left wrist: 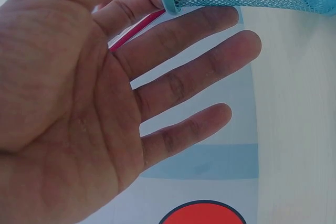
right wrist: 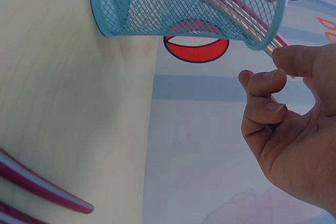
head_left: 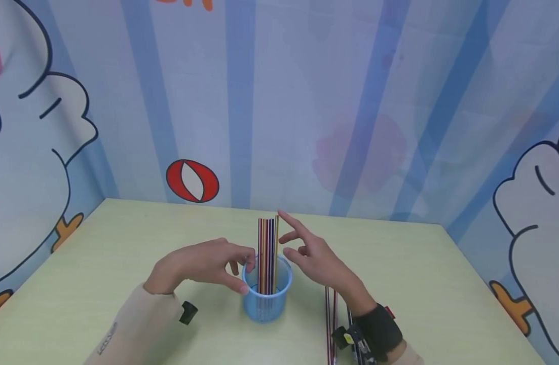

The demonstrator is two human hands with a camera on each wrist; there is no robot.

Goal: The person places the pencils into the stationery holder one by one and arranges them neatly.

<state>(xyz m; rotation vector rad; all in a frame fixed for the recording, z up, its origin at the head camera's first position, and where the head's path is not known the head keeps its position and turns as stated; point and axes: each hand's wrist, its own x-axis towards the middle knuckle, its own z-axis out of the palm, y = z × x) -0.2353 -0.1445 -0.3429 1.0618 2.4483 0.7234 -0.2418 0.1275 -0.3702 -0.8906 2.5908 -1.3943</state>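
A light-blue mesh cup (head_left: 265,309) stands upright on the table, holding several thin, long coloured sticks (head_left: 266,253); their exact kind is unclear. My left hand (head_left: 206,266) is at the cup's left side, thumb and index finger by the rim. In the left wrist view its other fingers (left wrist: 194,80) extend fairly straight beneath the mesh. On the right, my right hand (head_left: 315,256) has its index fingertip beside the top of a yellow stick (head_left: 276,243), its other fingers loosely bent. The right wrist view shows the thumb (right wrist: 296,60) near the sticks' ends; the index finger is mostly hidden there.
More glossy dark-red sticks (head_left: 330,324) lie on the pale table (head_left: 224,339) under my right forearm, partly covered by it. A printed striped curtain (head_left: 284,101) stands behind the table's back edge.
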